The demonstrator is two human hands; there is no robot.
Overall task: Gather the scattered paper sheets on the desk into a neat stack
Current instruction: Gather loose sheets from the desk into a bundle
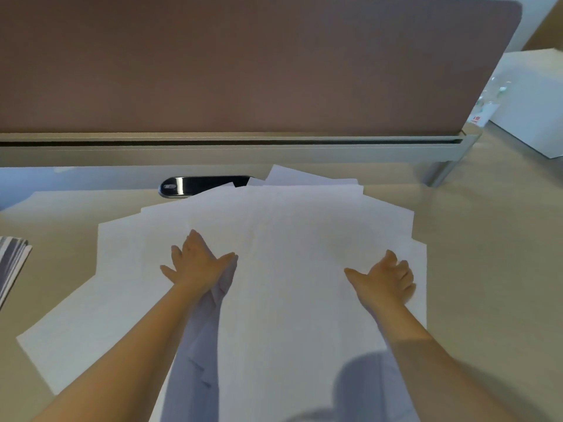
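We find the white paper sheets point(289, 239) fanned out in an overlapping, uneven spread across the middle of the beige surface point(487, 254), their corners projecting at differing angles to the left, right and far side. Our left hand point(198, 263) lies flat on the sheets left of centre, fingers straight and splayed, thumb pointing right, pressing down and gripping nothing. Our right hand point(385, 277) rests on the sheets toward their right edge, thumb extended left and fingers loosely curled downward onto the paper; we cannot tell whether those fingers catch a sheet edge, and we record the hand as relaxed rather than clasping. Both bare forearms reach in from the near edge, casting grey shadows on the paper. At the far side of the spread, a glossy black oval cable port point(195, 185) set in the surface is partly covered by the sheets. Behind it runs a pale grey rail point(243, 150) carrying a brown fabric divider panel point(243, 62). At the left border lies a stack of grey-striped printed matter point(12, 260), apart from the sheets. A white box-like object point(533, 108) sits at the far right.
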